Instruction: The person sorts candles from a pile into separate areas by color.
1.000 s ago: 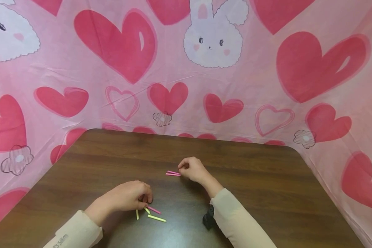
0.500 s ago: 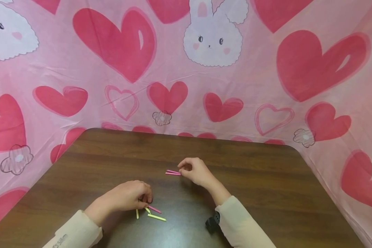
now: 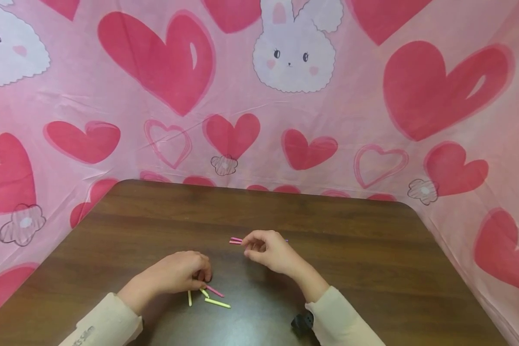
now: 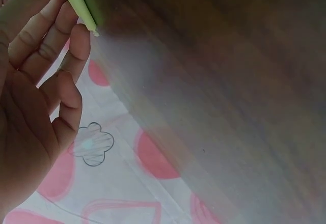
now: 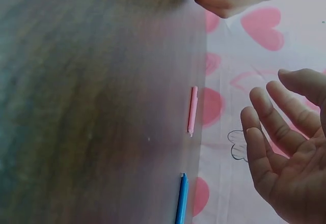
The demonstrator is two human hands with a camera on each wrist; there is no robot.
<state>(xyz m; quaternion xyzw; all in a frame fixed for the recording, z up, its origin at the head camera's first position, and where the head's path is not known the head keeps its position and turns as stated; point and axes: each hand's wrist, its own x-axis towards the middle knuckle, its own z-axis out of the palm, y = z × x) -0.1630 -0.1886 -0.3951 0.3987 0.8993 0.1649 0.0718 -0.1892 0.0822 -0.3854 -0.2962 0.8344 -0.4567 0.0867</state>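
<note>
- Right hand (image 3: 270, 252): the fingers (image 5: 277, 124) are loosely curved, spread apart and hold nothing.
- Key relation: the pair of slim pink sticks (image 3: 235, 240) lies on the counter (image 3: 350, 230) at about ten o'clock from the right fingertips in the head view, long axes near nine-to-three. The right hand is the nearer and hides their three o'clock ends; contact cannot be told.
- Blue stick (image 5: 181, 199): beyond the right hand, at about one o'clock in the head view, mostly screened by it.
- Left hand (image 3: 173, 273): bent over the yellow-green sticks (image 3: 217, 303); whether its fingers pinch one cannot be told.
- Single pink stick (image 3: 215, 291): at four o'clock from the left fingertips, axis ten-to-four.
- Obstruction: the left hand partly covers the yellow-green group.
- Surroundings: heart-printed cloth (image 3: 354, 96) hangs at twelve o'clock, behind the counter.
</note>
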